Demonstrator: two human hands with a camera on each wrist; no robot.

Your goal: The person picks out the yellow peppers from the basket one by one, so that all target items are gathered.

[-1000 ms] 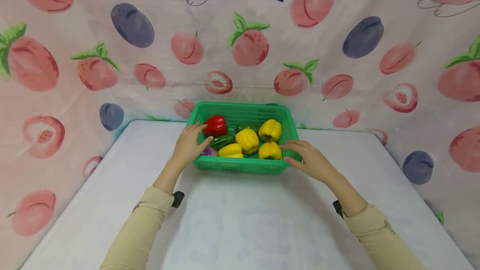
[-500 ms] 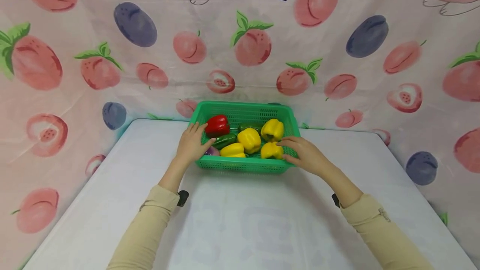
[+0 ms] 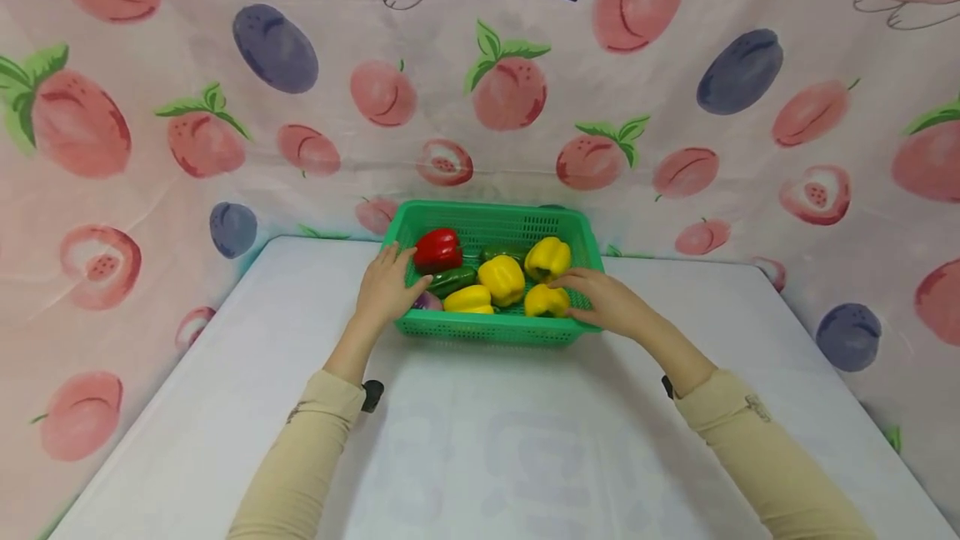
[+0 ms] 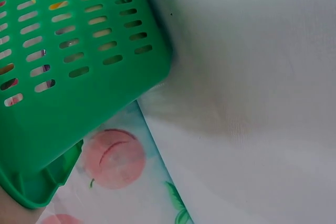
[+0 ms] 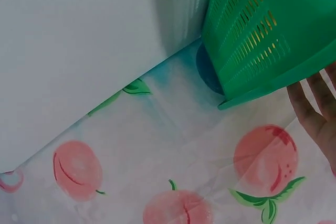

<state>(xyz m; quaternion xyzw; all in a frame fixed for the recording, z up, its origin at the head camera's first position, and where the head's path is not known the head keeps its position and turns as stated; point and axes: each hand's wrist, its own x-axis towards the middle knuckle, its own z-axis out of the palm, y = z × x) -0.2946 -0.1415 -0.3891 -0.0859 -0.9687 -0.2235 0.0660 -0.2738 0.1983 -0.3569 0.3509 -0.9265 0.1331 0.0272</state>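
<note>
A green plastic basket (image 3: pixel 491 327) stands at the far side of the white table. Inside lie a red bell pepper (image 3: pixel 438 252), several yellow bell peppers (image 3: pixel 502 280), a green cucumber (image 3: pixel 453 281) and a partly hidden purple vegetable (image 3: pixel 427 301). My left hand (image 3: pixel 382 287) lies across the basket's left rim, fingers and thumb spread near the red pepper and cucumber. Over the right rim reaches my right hand (image 3: pixel 609 302), fingers extended, tips beside the front right yellow pepper (image 3: pixel 546 301). In the right wrist view, fingers (image 5: pixel 307 109) show at the basket's rim.
A second dark green vegetable (image 3: pixel 502 253) lies at the back of the basket. Behind the white table (image 3: pixel 480 440) hangs a pink fruit-print cloth (image 3: pixel 517 165). The basket stands close to the table's back edge.
My right hand has moved left, bringing its fingertips further over the basket's right rim to the front yellow pepper. The left hand stays on the left rim. The head view has shifted slightly.
</note>
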